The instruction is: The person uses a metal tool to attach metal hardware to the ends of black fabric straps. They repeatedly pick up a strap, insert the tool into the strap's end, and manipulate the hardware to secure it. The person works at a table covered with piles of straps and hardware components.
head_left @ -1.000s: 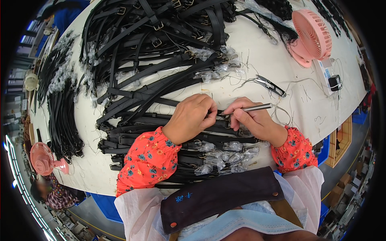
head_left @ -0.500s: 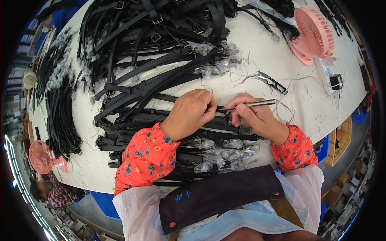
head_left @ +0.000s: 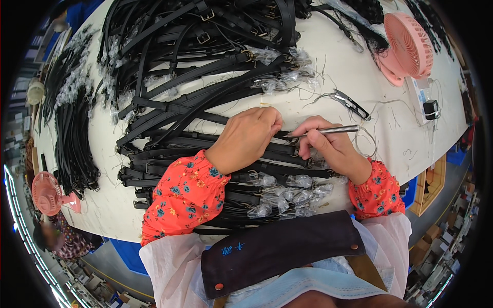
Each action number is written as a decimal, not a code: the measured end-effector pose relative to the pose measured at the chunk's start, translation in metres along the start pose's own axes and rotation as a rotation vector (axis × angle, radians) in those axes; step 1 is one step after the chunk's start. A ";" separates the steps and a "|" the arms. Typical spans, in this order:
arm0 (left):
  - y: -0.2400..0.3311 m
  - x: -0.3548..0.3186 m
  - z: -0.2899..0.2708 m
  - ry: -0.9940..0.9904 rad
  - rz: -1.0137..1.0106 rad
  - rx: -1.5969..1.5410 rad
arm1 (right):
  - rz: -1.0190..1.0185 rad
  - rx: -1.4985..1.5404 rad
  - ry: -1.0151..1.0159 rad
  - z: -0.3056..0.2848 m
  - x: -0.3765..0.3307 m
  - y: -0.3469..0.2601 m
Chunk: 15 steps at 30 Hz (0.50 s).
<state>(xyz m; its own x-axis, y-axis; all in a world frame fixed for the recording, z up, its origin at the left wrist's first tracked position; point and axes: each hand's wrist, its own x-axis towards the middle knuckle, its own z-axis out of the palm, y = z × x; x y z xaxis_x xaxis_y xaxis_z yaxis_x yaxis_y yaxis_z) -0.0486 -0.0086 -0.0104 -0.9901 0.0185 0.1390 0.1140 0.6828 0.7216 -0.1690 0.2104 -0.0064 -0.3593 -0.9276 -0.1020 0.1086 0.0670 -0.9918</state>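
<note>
My right hand grips a slim silver pen-shaped tool, its pointed tip toward the left over the black straps. Just left of that tip is my left hand, thumb and fingers pinched together; whatever they hold is hidden. Under both hands lie black belts with metal buckles, side by side across the table. Nearer me, several buckle ends carry clear plastic wrapping. Beyond the right hand rests a pair of small thread snips with a dark handle.
A big heap of black belts covers the far side of the white table. Another bundle lies at the left. Pink fans stand at far right and near left. A white cable and loose threads lie on the right.
My left hand has moved slightly away from me, its fingertips now farther from the tool's tip. The right hand keeps hold of the tool in nearly the same place.
</note>
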 end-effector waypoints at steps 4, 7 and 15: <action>-0.001 0.000 0.001 -0.002 -0.006 -0.003 | -0.006 -0.051 -0.010 0.000 -0.001 -0.002; -0.001 0.000 0.000 0.000 -0.004 -0.006 | -0.011 -0.057 -0.004 0.000 0.000 -0.001; -0.004 -0.001 0.003 0.043 0.030 -0.008 | -0.009 -0.066 -0.004 0.001 0.001 -0.002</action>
<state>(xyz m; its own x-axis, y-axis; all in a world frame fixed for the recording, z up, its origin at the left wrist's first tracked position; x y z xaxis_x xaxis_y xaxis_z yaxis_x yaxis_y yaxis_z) -0.0486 -0.0094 -0.0158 -0.9817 0.0072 0.1901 0.1448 0.6762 0.7223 -0.1686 0.2093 -0.0047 -0.3564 -0.9297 -0.0930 0.0440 0.0827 -0.9956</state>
